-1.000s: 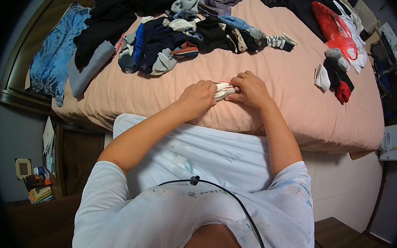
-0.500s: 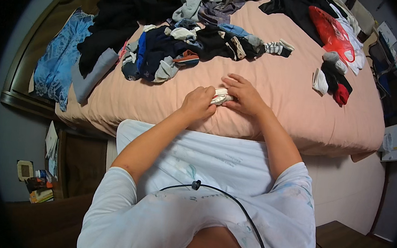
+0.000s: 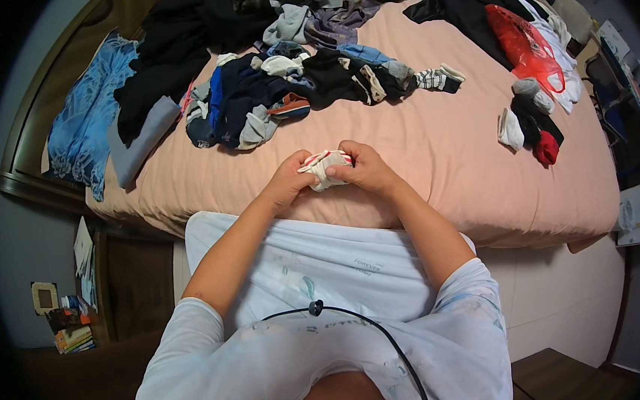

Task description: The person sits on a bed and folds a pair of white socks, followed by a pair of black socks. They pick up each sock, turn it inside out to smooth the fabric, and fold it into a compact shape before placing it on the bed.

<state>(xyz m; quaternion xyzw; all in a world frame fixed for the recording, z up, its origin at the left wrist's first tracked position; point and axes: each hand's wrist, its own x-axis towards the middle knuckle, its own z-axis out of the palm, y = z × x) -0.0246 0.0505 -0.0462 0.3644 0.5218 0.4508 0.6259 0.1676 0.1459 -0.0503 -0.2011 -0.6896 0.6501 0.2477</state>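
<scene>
A white sock (image 3: 327, 172) with red stripes, bunched into a small bundle, is held between my two hands over the near edge of the bed. My left hand (image 3: 289, 180) grips its left side, with thumb and fingers closed on the cloth. From the right, my right hand (image 3: 368, 169) pinches it, thumb across the front and fingers behind. Beyond my hands lies a row of loose socks, among them a grey sock (image 3: 257, 129), an orange and dark sock (image 3: 290, 107) and a black-and-white patterned sock (image 3: 438, 79).
Peach bedding (image 3: 414, 147) covers the bed. At right lie a grey, black, white and red cluster of socks (image 3: 535, 115) and a red plastic bag (image 3: 526, 47). Dark clothes (image 3: 191, 24), folded grey cloth (image 3: 140, 141) and blue lacy fabric (image 3: 94, 111) occupy the left side.
Both hands have moved left and a little nearer to me with the sock. The sock now shows more of its face, and my right fingers have closed round it.
</scene>
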